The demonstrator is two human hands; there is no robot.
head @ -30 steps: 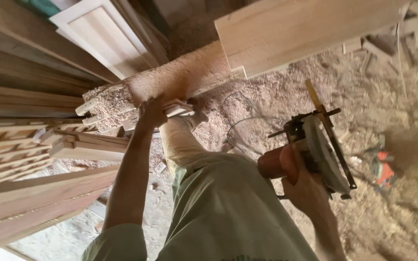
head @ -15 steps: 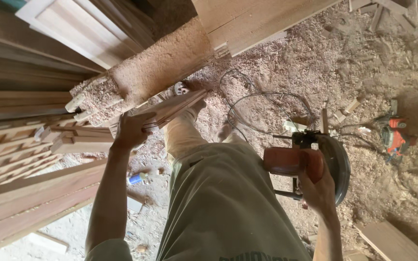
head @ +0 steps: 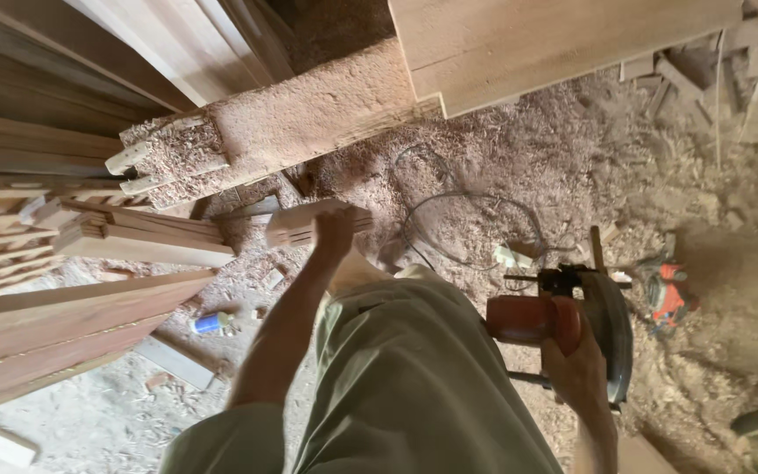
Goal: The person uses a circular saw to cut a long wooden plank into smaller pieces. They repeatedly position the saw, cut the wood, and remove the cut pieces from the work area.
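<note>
Two things are in my grip at once: my left hand (head: 337, 230) is closed on a short grooved wood block (head: 304, 224), held above the sawdust floor (head: 502, 167) near the stacked boards (head: 138, 239); my right hand (head: 576, 373) is clamped on the orange circular saw (head: 572, 320) beside my leg. I judge it best to keep the blade turned away from my trousers and clear of the looped cord (head: 471, 224); the block should stay firmly pinched.
</note>
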